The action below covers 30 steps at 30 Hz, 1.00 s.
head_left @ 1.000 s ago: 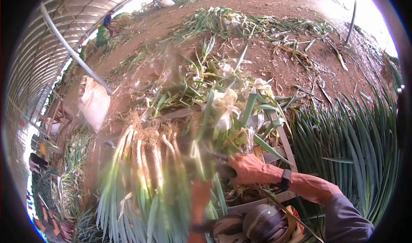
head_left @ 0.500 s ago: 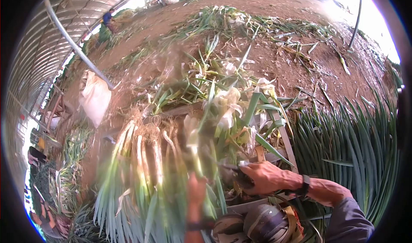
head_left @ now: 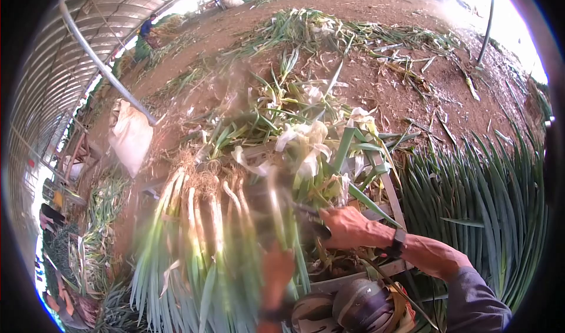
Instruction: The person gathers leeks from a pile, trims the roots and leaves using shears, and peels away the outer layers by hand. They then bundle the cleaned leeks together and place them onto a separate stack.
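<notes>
My left hand [head_left: 278, 268] is blurred by motion at the bottom centre, closed around a green onion [head_left: 275, 209] whose white stalk points up. To its right, my right hand [head_left: 347, 227] is closed on a dark tool [head_left: 312, 216], whose tip reaches left toward the stalk. A row of rooted green onions [head_left: 203, 221] lies left of my left hand, leaves toward me. Pale peeled leaves [head_left: 312, 145] are heaped beyond my hands.
A dense bundle of green leaves [head_left: 477, 203] stands at the right. A pale sack [head_left: 130, 136] hangs by a slanted metal pole [head_left: 100, 65]. A person [head_left: 147, 27] is far back left; another person's arm [head_left: 63, 297] shows at the lower left edge.
My right hand has moved left and slightly up with the tool. My left hand has shifted a little right. A pale leaf strip now sticks out left above the stalk.
</notes>
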{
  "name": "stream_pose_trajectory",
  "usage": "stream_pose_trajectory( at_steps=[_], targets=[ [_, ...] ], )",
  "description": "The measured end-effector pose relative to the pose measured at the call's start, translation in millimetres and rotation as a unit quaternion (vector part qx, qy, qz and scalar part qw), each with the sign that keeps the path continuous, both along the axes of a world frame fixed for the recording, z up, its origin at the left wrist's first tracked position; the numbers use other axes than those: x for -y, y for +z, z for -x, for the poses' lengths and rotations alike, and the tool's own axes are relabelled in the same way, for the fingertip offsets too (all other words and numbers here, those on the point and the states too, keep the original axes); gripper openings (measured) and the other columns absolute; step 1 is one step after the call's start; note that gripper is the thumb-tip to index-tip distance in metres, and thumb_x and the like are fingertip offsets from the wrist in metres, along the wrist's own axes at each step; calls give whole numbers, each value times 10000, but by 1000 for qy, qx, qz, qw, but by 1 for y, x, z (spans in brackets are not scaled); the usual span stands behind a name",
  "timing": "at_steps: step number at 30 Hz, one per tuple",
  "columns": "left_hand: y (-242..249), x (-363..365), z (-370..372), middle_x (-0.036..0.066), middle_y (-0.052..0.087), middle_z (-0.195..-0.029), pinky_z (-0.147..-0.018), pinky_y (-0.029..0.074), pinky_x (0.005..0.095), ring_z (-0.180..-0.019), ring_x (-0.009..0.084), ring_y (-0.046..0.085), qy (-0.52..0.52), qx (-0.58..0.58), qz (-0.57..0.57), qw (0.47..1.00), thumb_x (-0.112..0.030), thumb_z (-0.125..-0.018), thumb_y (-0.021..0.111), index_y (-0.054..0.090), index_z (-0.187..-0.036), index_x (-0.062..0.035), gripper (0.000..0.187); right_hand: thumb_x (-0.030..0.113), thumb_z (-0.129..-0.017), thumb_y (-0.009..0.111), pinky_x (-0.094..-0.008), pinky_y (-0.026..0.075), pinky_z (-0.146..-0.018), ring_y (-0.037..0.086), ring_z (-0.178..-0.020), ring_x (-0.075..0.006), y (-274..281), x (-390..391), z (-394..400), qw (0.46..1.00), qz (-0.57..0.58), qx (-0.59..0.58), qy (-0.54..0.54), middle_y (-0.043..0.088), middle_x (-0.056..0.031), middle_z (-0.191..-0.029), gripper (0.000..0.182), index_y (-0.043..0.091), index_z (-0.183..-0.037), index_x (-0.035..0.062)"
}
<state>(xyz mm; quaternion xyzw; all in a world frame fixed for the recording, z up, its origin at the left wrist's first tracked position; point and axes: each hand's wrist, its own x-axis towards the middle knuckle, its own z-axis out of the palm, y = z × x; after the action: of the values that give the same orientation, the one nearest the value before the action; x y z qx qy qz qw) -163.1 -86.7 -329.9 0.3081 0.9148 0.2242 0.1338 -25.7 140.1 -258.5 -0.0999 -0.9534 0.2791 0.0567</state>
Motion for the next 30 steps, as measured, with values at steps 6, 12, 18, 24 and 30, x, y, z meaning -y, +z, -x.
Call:
stream_pose_trajectory(
  at_steps=[6, 12, 18, 24, 30],
  targets=[
    [11, 5, -16, 261, 684, -1008, -822, 525, 540, -951, 447, 667, -80, -37, -2, 996, -335, -901, 670, 574, -1213, -51, 433, 403, -750, 781, -497, 517, -718, 659, -815, -415, 30, -1, 2, 998, 26, 42, -30, 641, -220, -859, 583, 575, -1075, -35],
    [29, 37, -19, 197, 617, -1099, -914, 478, 500, -1068, 420, 575, 14, -335, -4, 942, -171, -833, 752, 619, -1161, -34, 379, 400, -787, 773, -469, 538, -685, 686, -794, -377, 62, 13, -16, 990, 108, 49, 77, 679, -199, -856, 504, 633, -1058, -2],
    [30, 39, -15, 207, 615, -1132, -919, 482, 496, -1079, 403, 585, 84, -170, -15, 982, -224, -904, 682, 633, -1164, -21, 334, 439, -769, 786, -449, 546, -681, 687, -744, -367, 58, 28, -15, 976, 139, 24, 168, 692, -188, -825, 482, 677, -929, -2],
    [10, 40, 2, 201, 637, -1156, -933, 490, 475, -1095, 381, 610, 136, -38, -63, 988, -287, -912, 662, 633, -1189, -8, 394, 462, -754, 793, -435, 550, -682, 687, -738, -359, 69, 28, -15, 973, 107, 90, 182, 690, -195, -804, 507, 680, -905, -9],
    [-3, 33, 11, 184, 678, -1066, -887, 507, 463, -993, 381, 663, 100, -47, -25, 994, -325, -887, 698, 630, -1182, -26, 426, 420, -733, 768, -487, 524, -721, 664, -823, -424, 77, 39, 1, 963, 64, 183, 189, 669, -231, -868, 539, 610, -969, -39]
  ],
)
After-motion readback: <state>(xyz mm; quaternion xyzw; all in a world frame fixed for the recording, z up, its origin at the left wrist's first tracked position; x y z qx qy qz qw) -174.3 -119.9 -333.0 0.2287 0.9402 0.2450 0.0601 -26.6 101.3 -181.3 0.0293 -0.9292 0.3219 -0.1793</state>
